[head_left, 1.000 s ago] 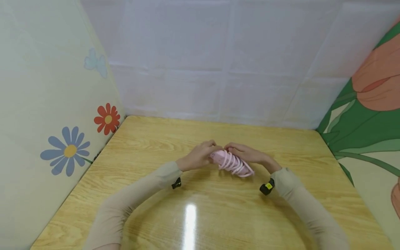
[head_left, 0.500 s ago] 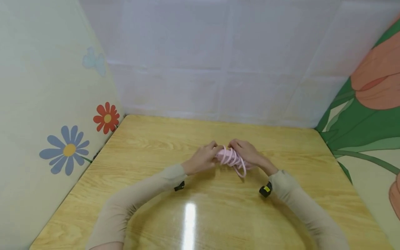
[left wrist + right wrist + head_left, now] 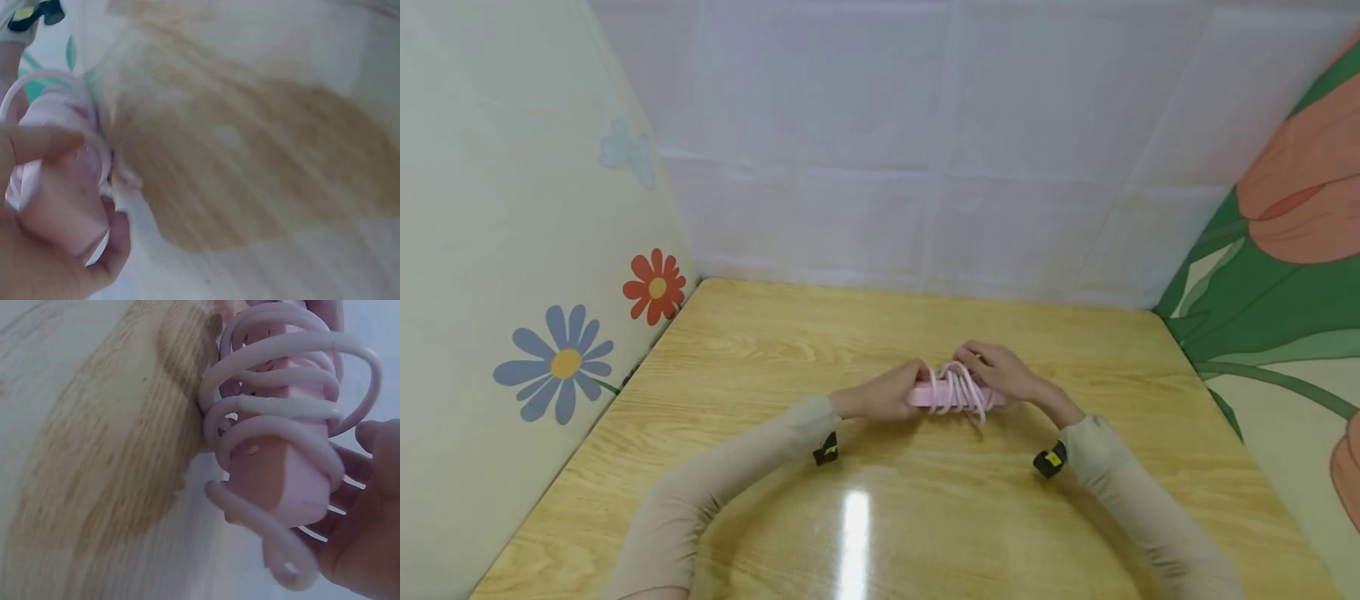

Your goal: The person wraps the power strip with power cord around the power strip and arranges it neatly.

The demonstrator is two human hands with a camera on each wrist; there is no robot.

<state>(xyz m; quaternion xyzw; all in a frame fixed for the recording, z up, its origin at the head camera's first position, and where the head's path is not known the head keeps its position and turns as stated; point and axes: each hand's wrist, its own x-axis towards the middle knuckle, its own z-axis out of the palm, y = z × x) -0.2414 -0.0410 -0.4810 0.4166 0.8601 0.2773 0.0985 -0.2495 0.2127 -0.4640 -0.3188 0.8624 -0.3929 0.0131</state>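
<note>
A pink power strip (image 3: 921,395), wrapped in several turns of its pale pink cord (image 3: 281,378), is held over the table in the head view. My left hand (image 3: 891,392) grips its left end; in the left wrist view, thumb and fingers curl round the block. At the other end, my right hand (image 3: 1003,372) has its fingers bent behind the strip, partly hidden by it, as the right wrist view shows. One cord loop stands away from the strip near that hand. Below the strip's near end hangs a small loose bend of cord (image 3: 290,575). Socket slots show between the turns.
The wood-grain table (image 3: 760,333) carries a bright light reflection toward its front. A white sheet (image 3: 850,125) hangs behind it. Flower-printed panels (image 3: 460,250) stand at both sides. Black wrist cameras (image 3: 1049,460) sit below the cuffs.
The power strip has turned from slanting to nearly level. My right hand first moved in over its right part, then shifted slightly right. Cord turns now stand looser above the strip.
</note>
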